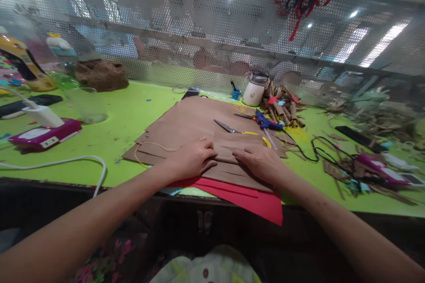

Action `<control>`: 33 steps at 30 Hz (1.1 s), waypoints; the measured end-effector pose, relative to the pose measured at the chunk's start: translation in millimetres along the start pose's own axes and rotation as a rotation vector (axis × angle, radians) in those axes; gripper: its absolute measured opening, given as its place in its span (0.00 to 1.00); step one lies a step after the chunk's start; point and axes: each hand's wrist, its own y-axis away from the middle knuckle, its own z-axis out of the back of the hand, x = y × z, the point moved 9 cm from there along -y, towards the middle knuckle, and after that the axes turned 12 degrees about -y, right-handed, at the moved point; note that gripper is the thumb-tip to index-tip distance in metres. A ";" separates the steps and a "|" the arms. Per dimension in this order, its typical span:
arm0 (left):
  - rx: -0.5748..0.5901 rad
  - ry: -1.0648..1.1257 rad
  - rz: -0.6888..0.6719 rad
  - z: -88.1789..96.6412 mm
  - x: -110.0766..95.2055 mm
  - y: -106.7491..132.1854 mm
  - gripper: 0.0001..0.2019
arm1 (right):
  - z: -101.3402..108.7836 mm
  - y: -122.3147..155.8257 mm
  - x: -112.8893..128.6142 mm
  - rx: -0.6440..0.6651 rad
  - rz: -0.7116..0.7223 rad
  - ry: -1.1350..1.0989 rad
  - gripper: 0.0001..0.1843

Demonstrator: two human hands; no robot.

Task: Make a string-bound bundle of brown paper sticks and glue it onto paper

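My left hand (195,157) has its fingers curled on a folded strip of brown paper (226,151) at the front of the table. My right hand (260,163) grips the same fold from the other side, fingertips pressed to it. Beneath lie larger brown paper sheets (195,117), and red paper (262,208) sticks out over the front edge. Just beyond the fold rest scissors (229,127) with yellow handles, partly covered by the paper. A blue glue gun (265,121) lies on the sheets past my right hand.
Purple power strips (46,135) (381,170) sit on both sides. A black cord (315,150) runs right from the glue gun. At the back stand a white jar (255,90) and a pile of rolled brown paper (285,108). A clear cup (88,106) stands left. A perforated screen (199,22) rises behind.
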 end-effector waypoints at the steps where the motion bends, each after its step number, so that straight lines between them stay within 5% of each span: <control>1: 0.004 0.020 0.004 -1.3 1.9 -1.7 0.14 | 1.0 1.6 -0.7 -0.009 0.002 0.010 0.14; 15: -0.088 0.031 -0.064 -5.7 5.5 -6.7 0.13 | 14.4 4.3 32.4 -0.064 0.164 -0.005 0.10; 25: -0.022 0.004 0.015 1.7 6.5 -6.6 0.16 | 10.2 -8.7 11.3 -0.024 0.092 -0.274 0.12; 33: -0.060 0.017 0.079 0.5 15.4 -9.8 0.11 | 14.4 -2.0 -9.1 -0.217 -0.025 -0.338 0.13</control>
